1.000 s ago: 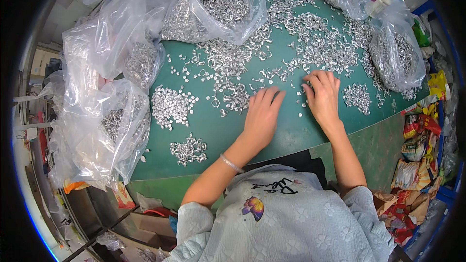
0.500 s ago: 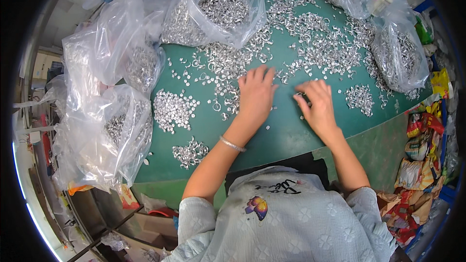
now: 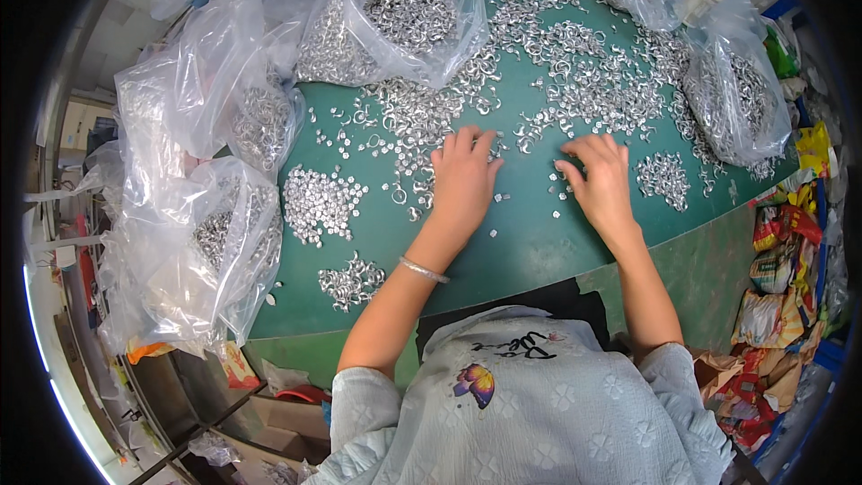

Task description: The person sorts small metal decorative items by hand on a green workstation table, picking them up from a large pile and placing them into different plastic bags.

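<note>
Overhead view of a person seated at a green counter (image 3: 530, 242) strewn with small silver metal pieces. The left hand (image 3: 462, 181) lies palm down, fingers extended and released, its fingertips touching the edge of the loose scatter of metal pieces (image 3: 575, 81) that spreads from the hand toward 12 and 1 o'clock. The right hand (image 3: 600, 181) sits near it at 3 o'clock, palm down with the fingers curled over a few stray pieces; whether it pinches one cannot be told from here. A thin bangle (image 3: 423, 270) circles the left wrist. Sorted material lies apart from the hands: a flat pile (image 3: 321, 204) at 9 o'clock of the left hand, and a smaller heap (image 3: 350, 280) at 8 o'clock, close to the near edge of the counter. Another small cluster (image 3: 663, 178) lies at 3 o'clock of the right hand. Clear plastic bags holding more pieces ring the work area: one open bag (image 3: 395, 22) at 11 o'clock, a slumped bag (image 3: 202, 251) overhanging the left edge, and one (image 3: 732, 94) at 2 o'clock. Risks, as judged: a broad sweep of either hand could mingle the separated piles with the unsorted scatter; pieces nudged toward the near edge could drop to the floor; the overhanging bag could tip and spill.
</note>
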Action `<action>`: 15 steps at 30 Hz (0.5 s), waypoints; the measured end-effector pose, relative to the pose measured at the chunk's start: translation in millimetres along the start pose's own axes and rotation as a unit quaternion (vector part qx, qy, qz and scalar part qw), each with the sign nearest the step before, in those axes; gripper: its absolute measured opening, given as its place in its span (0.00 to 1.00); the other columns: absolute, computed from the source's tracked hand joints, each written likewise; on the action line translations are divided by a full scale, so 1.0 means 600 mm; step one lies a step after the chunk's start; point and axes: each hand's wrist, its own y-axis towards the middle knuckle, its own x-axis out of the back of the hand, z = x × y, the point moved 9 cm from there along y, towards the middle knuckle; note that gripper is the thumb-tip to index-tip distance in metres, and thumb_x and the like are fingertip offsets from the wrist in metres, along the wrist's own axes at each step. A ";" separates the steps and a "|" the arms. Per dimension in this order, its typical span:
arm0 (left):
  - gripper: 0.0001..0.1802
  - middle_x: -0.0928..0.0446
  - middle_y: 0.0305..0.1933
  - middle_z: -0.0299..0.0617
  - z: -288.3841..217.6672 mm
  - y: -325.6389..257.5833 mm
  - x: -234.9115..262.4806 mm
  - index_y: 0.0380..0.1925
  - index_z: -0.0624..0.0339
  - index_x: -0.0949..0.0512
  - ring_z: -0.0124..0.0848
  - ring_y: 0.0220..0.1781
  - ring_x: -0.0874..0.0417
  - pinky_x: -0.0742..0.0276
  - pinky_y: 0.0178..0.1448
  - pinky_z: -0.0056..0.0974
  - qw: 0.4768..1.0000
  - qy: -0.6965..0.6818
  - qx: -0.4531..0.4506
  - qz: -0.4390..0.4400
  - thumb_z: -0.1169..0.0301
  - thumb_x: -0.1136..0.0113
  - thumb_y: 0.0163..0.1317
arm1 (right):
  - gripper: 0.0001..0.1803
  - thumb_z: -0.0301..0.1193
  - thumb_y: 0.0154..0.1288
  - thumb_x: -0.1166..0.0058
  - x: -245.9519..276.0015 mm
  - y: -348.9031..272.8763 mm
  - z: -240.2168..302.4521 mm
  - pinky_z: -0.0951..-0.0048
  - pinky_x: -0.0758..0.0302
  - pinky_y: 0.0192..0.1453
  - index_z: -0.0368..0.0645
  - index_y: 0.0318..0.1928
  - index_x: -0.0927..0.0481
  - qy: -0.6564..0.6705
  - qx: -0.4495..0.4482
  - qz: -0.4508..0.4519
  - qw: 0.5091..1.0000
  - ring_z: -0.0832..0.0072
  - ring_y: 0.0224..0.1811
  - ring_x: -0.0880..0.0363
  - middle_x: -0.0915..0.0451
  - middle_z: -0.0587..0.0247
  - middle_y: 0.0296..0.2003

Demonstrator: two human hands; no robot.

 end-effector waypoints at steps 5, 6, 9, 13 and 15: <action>0.17 0.27 0.47 0.42 0.008 0.001 -0.010 0.46 0.58 0.22 0.40 0.51 0.27 0.37 0.52 0.43 0.999 0.004 0.009 0.041 0.76 0.36 0.54 | 0.06 0.26 0.52 0.35 -0.019 0.009 0.018 0.64 0.38 0.48 0.42 0.29 0.20 -0.058 0.043 0.028 0.997 0.64 0.41 0.29 0.24 0.64 0.33; 0.17 0.27 0.47 0.42 0.003 -0.004 0.001 0.46 0.59 0.21 0.40 0.51 0.27 0.37 0.52 0.43 0.999 -0.006 0.010 0.045 0.77 0.36 0.54 | 0.05 0.25 0.52 0.36 -0.017 0.006 0.026 0.63 0.37 0.47 0.42 0.29 0.20 -0.025 0.049 0.031 0.998 0.64 0.41 0.29 0.24 0.64 0.33; 0.17 0.27 0.47 0.42 0.001 -0.020 0.012 0.45 0.59 0.21 0.40 0.51 0.26 0.37 0.52 0.43 0.999 -0.015 0.020 0.025 0.77 0.36 0.54 | 0.04 0.25 0.52 0.37 -0.018 -0.020 0.077 0.63 0.36 0.47 0.42 0.28 0.21 0.057 0.091 0.042 0.993 0.64 0.41 0.29 0.25 0.63 0.32; 0.16 0.26 0.47 0.43 0.018 -0.029 0.014 0.45 0.59 0.21 0.41 0.51 0.26 0.37 0.53 0.43 0.999 -0.019 0.036 -0.011 0.78 0.36 0.54 | 0.05 0.24 0.51 0.38 -0.045 -0.042 0.111 0.63 0.36 0.47 0.43 0.29 0.21 0.056 0.134 0.106 0.984 0.63 0.41 0.29 0.25 0.62 0.35; 0.16 0.25 0.47 0.43 0.022 -0.030 0.024 0.45 0.59 0.21 0.41 0.50 0.26 0.36 0.53 0.43 0.999 -0.014 0.037 -0.030 0.78 0.36 0.54 | 0.05 0.24 0.52 0.38 -0.032 -0.033 0.095 0.63 0.36 0.48 0.43 0.29 0.21 0.090 0.097 0.083 0.988 0.63 0.42 0.29 0.25 0.62 0.34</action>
